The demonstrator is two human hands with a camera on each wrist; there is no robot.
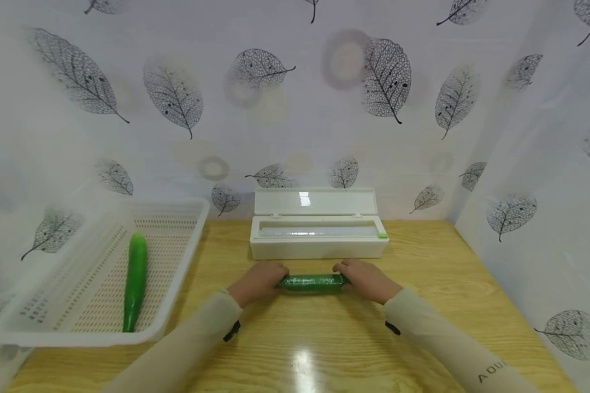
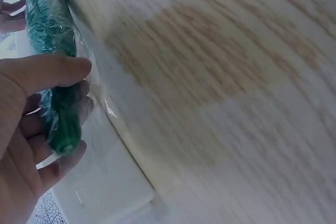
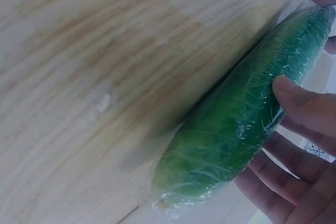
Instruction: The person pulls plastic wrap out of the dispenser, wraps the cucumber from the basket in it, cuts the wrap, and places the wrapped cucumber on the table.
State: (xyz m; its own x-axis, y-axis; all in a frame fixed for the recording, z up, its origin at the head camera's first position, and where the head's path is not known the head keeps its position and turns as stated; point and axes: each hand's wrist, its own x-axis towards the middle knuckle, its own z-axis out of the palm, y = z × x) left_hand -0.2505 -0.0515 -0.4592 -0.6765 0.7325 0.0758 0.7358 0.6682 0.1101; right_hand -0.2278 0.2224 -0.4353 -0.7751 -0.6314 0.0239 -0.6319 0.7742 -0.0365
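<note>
A green cucumber [image 1: 312,283] wrapped in clear cling film lies crosswise between both hands, low over the table. My left hand [image 1: 259,279] grips its left end, the thumb on the near side and the fingers round the far side in the left wrist view. At the other end, my right hand [image 1: 369,279] holds the cucumber, its thumb [image 3: 289,90] pressed on the film. Film wrinkles cover the rounded tip in the right wrist view, and a loose film edge stands out beside the cucumber [image 2: 50,22] in the left wrist view.
Just behind the hands stands a white cling film box [image 1: 319,251], its lid [image 1: 324,202] raised and a roll inside. On the left, a white plastic basket [image 1: 98,339] holds one more cucumber [image 1: 136,278]. A leaf-patterned curtain [image 1: 295,136] borders the wooden table [image 1: 275,344].
</note>
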